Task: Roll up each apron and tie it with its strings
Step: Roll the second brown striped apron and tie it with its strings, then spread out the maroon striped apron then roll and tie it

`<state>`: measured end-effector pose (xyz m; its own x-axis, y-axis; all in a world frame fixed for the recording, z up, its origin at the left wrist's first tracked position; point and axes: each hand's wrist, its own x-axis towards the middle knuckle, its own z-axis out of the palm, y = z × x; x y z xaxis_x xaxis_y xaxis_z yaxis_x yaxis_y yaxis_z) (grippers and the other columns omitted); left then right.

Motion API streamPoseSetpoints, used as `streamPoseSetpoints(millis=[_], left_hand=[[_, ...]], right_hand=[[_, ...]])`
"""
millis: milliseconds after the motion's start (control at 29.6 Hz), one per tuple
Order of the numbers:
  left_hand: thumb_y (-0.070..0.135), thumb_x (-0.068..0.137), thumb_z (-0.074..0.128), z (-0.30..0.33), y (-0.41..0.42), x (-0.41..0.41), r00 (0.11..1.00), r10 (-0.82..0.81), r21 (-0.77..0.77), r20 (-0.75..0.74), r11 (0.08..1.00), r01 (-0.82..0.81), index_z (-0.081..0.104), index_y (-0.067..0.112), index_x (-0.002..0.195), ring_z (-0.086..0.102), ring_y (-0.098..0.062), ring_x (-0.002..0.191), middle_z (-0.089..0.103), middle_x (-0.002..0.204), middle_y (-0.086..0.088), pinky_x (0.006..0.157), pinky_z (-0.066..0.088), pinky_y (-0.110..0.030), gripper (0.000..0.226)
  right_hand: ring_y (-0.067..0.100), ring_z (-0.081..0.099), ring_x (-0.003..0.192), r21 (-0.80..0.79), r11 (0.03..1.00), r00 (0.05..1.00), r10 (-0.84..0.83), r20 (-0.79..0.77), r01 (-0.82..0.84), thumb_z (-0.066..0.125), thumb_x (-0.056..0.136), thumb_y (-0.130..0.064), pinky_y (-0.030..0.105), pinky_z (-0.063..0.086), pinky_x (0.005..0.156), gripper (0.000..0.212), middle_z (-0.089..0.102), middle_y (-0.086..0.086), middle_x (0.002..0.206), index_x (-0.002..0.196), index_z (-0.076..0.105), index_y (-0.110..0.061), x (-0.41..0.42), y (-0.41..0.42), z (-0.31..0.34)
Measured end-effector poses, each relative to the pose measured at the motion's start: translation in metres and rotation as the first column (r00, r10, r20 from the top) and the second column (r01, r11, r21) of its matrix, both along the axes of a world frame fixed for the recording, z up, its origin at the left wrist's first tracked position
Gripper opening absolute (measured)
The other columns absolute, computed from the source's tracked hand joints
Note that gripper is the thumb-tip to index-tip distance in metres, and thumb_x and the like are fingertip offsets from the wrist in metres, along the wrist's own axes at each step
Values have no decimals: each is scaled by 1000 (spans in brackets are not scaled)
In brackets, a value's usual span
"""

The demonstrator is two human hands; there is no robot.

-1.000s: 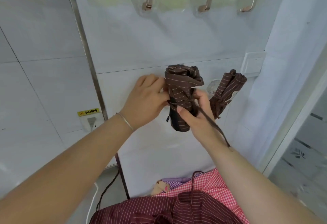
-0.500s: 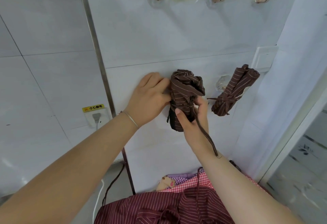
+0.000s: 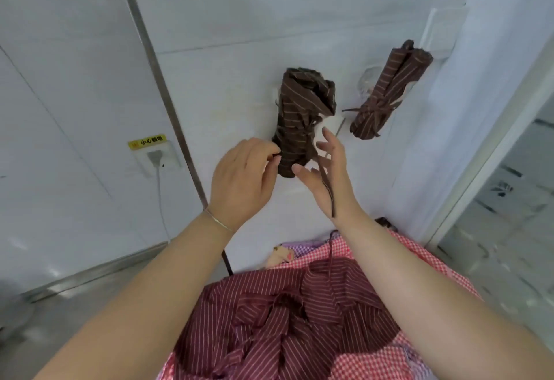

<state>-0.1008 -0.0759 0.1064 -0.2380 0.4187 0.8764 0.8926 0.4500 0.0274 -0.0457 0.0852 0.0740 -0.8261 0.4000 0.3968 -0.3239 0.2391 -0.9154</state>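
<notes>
Tying off the roll [image 3: 299, 121] against the wall: our left hand [image 3: 242, 178] pinches one string end, our right hand [image 3: 326, 175] is spread wide with the other string [image 3: 327, 190] draped over it. We'd pull both ends evenly so the knot cinches without unrolling.

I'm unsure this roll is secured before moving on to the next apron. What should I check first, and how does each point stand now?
1. Strings wrapped round the brown rolled apron: ok, they cross at its middle.
2. Knot finished: cannot tell; a loose string end trails over the right hand.
3. Left hand holds a string end: ok, it pinches one at the roll's side.
4. Right hand gripping: not ok, its fingers are spread and hold nothing.
5. Second rolled apron tied: ok, on the wall.
6. Next aprons at hand: ok, the red striped apron lies unrolled below.
</notes>
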Motion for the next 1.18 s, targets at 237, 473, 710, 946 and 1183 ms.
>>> streamPoseSetpoints(millis=[237, 473, 710, 946, 1183], left_hand=[[26, 95, 49, -147, 10, 63, 812, 109, -339, 573, 934, 113, 57, 15, 99, 58, -19, 80, 60, 93, 0, 64, 46, -32, 14], [56, 85, 62, -258, -14, 83, 318, 774, -830, 548, 457, 319, 24, 9, 146, 41, -32, 130, 38, 143, -14, 104, 39, -44, 85], [25, 95, 57, -266, -24, 73, -44, 547, -503, 836, 796, 336, 63, 12, 96, 61, -20, 90, 66, 97, -5, 79, 46, -31, 15], [19, 105, 32, -218, -5, 60, 4, 261, -261, 965, 965, -21, 53, 2, 118, 52, -30, 116, 57, 121, -15, 87, 34, -26, 30], [79, 77, 47, -142, 37, 63, -135, 168, -92, 977, 892, 443, 65, 36, 112, 62, -17, 111, 67, 119, 5, 104, 44, -43, 58]], right_hand=[[15, 64, 70, 148, 970, 591, -7, 807, -191, 64, 91, -21, 20, 50, 60, 31, 62, -3, 83, 119, 61, -7, 78, 33, -153], [30, 57, 113, 71, 984, 162, -45, 986, -162, 63, 88, -47, 36, 47, 93, 70, 54, 17, 128, 129, 38, 5, 153, 12, -257], [11, 50, 51, -534, 734, 320, 431, 844, 420, 73, 85, -24, 24, 40, 45, 29, 63, 5, 80, 99, 60, -2, 164, -23, -260], [16, 65, 81, -651, 590, 722, 158, 673, 477, 58, 96, -22, 27, 51, 66, 14, 70, 3, 93, 101, 64, -11, 143, 6, -198], [12, 66, 65, -628, 668, 909, -197, 368, 400, 57, 96, -15, 23, 54, 57, 16, 69, 0, 72, 84, 66, -11, 131, 45, -72]])
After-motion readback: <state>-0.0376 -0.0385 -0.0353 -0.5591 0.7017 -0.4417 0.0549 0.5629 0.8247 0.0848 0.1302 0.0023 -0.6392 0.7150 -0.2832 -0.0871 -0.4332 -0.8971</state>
